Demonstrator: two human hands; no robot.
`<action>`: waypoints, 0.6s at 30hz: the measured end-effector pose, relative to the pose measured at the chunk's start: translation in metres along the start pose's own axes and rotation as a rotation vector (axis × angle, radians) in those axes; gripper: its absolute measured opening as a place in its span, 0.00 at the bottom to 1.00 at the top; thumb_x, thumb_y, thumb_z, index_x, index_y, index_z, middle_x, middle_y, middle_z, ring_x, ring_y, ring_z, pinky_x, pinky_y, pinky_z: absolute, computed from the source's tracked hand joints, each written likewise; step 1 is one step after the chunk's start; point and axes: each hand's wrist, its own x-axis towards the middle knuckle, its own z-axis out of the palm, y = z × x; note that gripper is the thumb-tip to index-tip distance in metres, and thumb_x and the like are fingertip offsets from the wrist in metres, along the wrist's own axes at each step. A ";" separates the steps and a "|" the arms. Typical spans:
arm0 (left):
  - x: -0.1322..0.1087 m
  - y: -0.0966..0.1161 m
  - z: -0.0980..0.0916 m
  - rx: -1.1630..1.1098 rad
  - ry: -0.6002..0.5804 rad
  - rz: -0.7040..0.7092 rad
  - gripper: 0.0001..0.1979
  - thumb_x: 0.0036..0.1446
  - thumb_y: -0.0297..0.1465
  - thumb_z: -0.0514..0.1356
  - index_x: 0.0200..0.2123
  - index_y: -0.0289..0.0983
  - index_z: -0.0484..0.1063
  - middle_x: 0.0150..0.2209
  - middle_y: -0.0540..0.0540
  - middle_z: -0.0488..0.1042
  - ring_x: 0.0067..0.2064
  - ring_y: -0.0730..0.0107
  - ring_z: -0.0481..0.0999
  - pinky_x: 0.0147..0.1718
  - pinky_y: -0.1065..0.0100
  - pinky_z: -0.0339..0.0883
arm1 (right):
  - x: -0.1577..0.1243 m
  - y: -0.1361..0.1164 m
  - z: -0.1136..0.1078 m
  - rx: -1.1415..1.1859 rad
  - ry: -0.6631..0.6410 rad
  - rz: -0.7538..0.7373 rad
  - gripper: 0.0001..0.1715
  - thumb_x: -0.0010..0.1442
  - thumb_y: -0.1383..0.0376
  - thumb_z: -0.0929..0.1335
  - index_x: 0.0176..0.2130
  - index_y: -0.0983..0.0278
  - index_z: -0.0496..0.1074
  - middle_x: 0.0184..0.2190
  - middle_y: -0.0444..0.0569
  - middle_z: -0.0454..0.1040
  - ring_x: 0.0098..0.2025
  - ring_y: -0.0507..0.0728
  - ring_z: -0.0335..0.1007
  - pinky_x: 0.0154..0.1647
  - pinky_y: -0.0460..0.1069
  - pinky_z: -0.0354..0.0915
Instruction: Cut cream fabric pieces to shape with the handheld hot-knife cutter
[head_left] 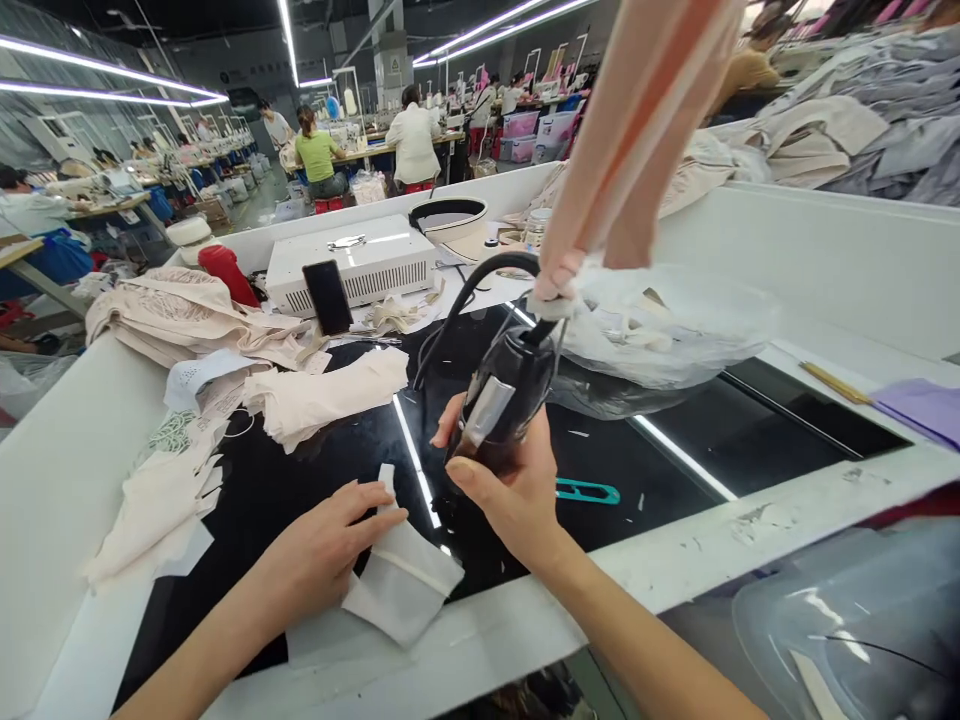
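My right hand (517,490) is wrapped around a black corded handheld tool (499,395) with a silver patch on its side. The tool's working end is hidden behind my fingers. A pink fabric strip (622,130) runs upward from the tool's top, where a thick black cable also leaves it. On the glossy black surface, my left hand (337,540) rests with fingers stretched over the edge of a pale fabric piece (409,580). That piece has a narrow tab pointing away from me. My left thumb is mostly hidden.
Pale fabric stacks (337,395) lie left. Behind stand a white vented box (352,265), a phone (328,297) and a visor (450,225). Right are a plastic bag of scraps (660,330), a teal cutter (589,491) and a yellow pen (834,381). White walls border the table; people sit beyond.
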 end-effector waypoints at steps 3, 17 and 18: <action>0.007 0.010 -0.002 0.065 0.089 0.005 0.30 0.57 0.11 0.47 0.59 0.35 0.66 0.57 0.39 0.72 0.62 0.56 0.71 0.62 0.47 0.69 | 0.003 -0.004 -0.018 -0.134 -0.061 0.043 0.34 0.59 0.52 0.76 0.57 0.56 0.63 0.41 0.45 0.75 0.37 0.55 0.72 0.37 0.51 0.72; 0.019 0.009 0.047 0.252 0.207 0.165 0.12 0.73 0.29 0.49 0.41 0.40 0.71 0.46 0.45 0.79 0.52 0.63 0.81 0.52 0.66 0.78 | -0.026 -0.013 -0.169 -1.230 -0.556 0.049 0.31 0.64 0.54 0.72 0.63 0.62 0.69 0.57 0.62 0.75 0.58 0.68 0.73 0.58 0.64 0.71; 0.018 0.003 0.053 0.293 0.224 0.218 0.13 0.73 0.28 0.48 0.41 0.41 0.71 0.46 0.46 0.79 0.51 0.63 0.82 0.51 0.67 0.78 | -0.028 -0.013 -0.172 -1.283 -0.590 0.050 0.29 0.65 0.55 0.72 0.61 0.62 0.70 0.56 0.62 0.76 0.57 0.68 0.73 0.56 0.63 0.71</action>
